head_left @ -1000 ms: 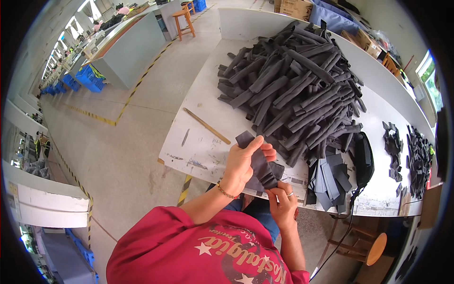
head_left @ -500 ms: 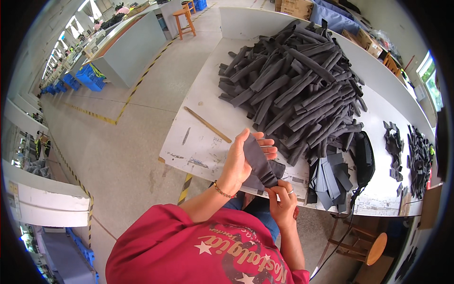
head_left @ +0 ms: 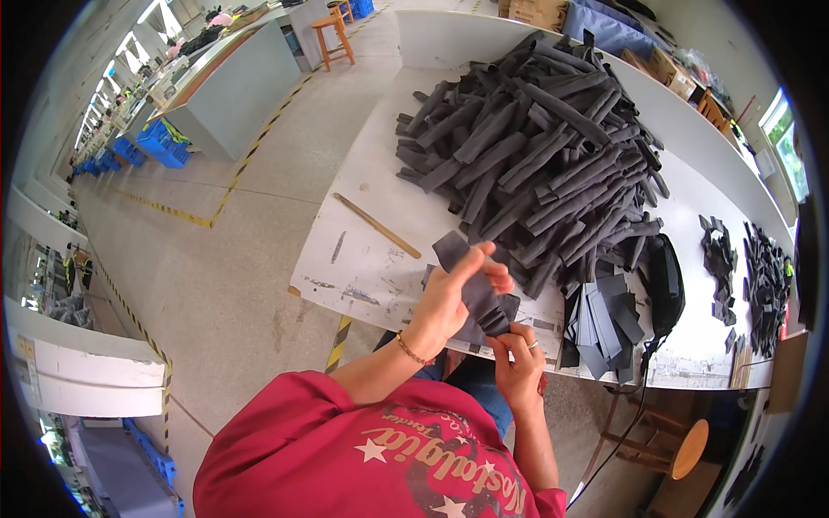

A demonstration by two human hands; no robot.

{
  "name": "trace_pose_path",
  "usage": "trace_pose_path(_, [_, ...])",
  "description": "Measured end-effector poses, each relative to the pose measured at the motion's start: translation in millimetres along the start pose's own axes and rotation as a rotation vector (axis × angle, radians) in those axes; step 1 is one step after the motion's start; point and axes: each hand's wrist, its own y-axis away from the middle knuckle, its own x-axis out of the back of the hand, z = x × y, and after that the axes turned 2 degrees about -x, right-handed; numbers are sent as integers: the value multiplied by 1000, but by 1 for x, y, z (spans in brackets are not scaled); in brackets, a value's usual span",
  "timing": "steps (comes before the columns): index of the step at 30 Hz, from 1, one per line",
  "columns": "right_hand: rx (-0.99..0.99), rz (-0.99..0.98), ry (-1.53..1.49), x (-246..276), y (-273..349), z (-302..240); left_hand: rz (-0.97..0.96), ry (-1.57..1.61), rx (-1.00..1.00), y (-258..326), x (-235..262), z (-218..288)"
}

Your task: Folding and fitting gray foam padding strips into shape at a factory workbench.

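A flat dark grey fabric piece is between my hands above the front edge of the table. My left hand is half curled about it, thumb and fingers toward the pile; the fabric's far end shows beyond the thumb. My right hand, with a ring, pinches the near end, which is bunched into small folds. More dark fabric lies under the piece, partly hidden by my hands. Just beyond is a large heap of dark grey fabric tubes.
Left of my hands lies a flat wooden stick. To the right are a fan of dark flat strips, a black pouch-like object with a cord, and smaller black pieces. A wooden stool stands below the table.
My left hand has turned and its fingers have curled in; the fabric's far end has tipped left behind the thumb. My right hand keeps its pinch, moved slightly.
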Motion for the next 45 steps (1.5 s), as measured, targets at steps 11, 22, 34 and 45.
trace_pose_path(11, [-683,192,-866,-20,-13,-3,-98,-50,-79,-9,17,-21])
trace_pose_path(22, [-770,237,-956,-2,-21,-2,-196,-65,-202,-8,20,-9])
trace_pose_path(34, [-841,112,-934,-20,-11,18,-83,11,-137,-24,35,-22])
trace_pose_path(45, [-879,140,-1034,-13,-6,29,-42,61,7,-20,40,-16])
